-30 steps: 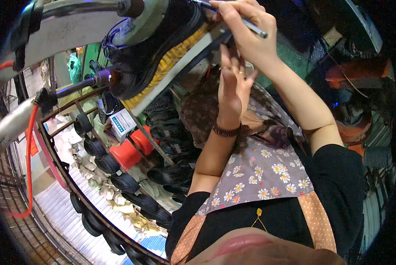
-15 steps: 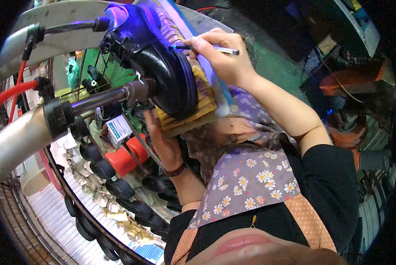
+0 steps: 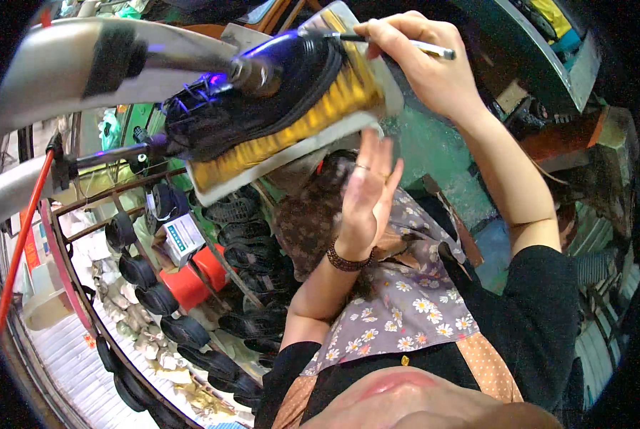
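A black lace-up shoe [image 3: 291, 89] lies on its side between metal clamp rods, toe toward the upper right. A yellow ribbed pad [image 3: 263, 146] on a pale backing runs along its sole. My right hand [image 3: 434, 68] pinches a slim pen [image 3: 427, 48], whose far end is at the toe edge; whether it touches cannot be told. My left hand [image 3: 368, 182], slightly blurred, is raised with fingers extended, palm showing and nothing in it. Its fingertips are near the pad's lower right corner; contact is unclear.
Curved metal arms [image 3: 20, 189] and a red hose [image 3: 25, 239] fill the left side. Below them, a rack holds several black shoes [image 3: 184, 330], with a red object [image 3: 191, 279] and a small white-and-blue box [image 3: 184, 236]. A grey metal edge [image 3: 520, 50] stands upper right.
The shoe, pad and clamp have turned, swinging the toe from lower right to upper right. My left hand has moved right and up. My right hand, still gripping the pen, has moved up and right.
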A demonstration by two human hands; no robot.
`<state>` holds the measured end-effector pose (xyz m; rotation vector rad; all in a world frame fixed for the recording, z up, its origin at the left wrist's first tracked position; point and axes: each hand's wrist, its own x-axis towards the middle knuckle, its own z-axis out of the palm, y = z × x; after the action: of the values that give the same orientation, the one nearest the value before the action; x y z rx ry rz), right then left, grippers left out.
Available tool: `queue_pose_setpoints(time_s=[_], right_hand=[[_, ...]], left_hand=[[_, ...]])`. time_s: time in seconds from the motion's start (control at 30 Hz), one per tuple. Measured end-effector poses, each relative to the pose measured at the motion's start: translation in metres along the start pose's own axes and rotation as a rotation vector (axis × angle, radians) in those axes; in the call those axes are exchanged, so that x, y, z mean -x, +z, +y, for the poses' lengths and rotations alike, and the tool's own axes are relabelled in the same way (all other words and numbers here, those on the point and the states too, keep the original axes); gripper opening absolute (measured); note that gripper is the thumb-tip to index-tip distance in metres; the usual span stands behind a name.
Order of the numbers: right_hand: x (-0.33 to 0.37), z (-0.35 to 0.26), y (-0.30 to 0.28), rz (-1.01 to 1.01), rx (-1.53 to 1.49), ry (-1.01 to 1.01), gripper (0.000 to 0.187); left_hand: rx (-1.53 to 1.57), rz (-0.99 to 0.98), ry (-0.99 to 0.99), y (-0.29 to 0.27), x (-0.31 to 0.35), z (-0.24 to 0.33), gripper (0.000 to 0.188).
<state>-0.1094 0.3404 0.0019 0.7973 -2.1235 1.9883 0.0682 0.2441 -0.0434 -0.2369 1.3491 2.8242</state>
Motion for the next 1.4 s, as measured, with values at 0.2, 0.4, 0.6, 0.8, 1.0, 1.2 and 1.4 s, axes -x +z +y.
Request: queue_pose_setpoints(time_s=[0.2,0.4,0.6,0.8,1.0,1.2,1.4], right_hand=[[-0.013,0.042,0.072,0.278,0.062,-0.263,0.019],[0.06,0.007,0.116,0.136,-0.024,-0.196,0.01],[0.053,-0.004,0.101,0.068,-0.005,-0.148,0.016],[0.06,-0.047,0.124,-0.279,-0.276,-0.308,0.064],[0.05,-0.062,0.153,-0.238,-0.086,-0.391,0.029],[0.048,-0.066,0.159,-0.209,0.135,-0.424,0.025],[0.062,-0.073,0.155,0.036,-0.149,-0.148,0.052]], left_hand=[[-1.23,0.394,0.716,0.01,0.041,0.089,0.114],[-1.87,0.707,0.657,-0.07,0.042,0.087,0.132],[-1.193,0.768,0.905,-0.035,0.01,0.047,0.135],[0.8,-0.265,0.719,-0.019,-0.012,0.055,0.107],[3.192,-1.23,-0.39,-0.038,0.007,0.043,0.09],[3.34,-1.401,-0.961,-0.075,0.007,0.021,0.09],[3.057,-2.368,-2.323,-0.041,-0.016,0.048,0.102]])
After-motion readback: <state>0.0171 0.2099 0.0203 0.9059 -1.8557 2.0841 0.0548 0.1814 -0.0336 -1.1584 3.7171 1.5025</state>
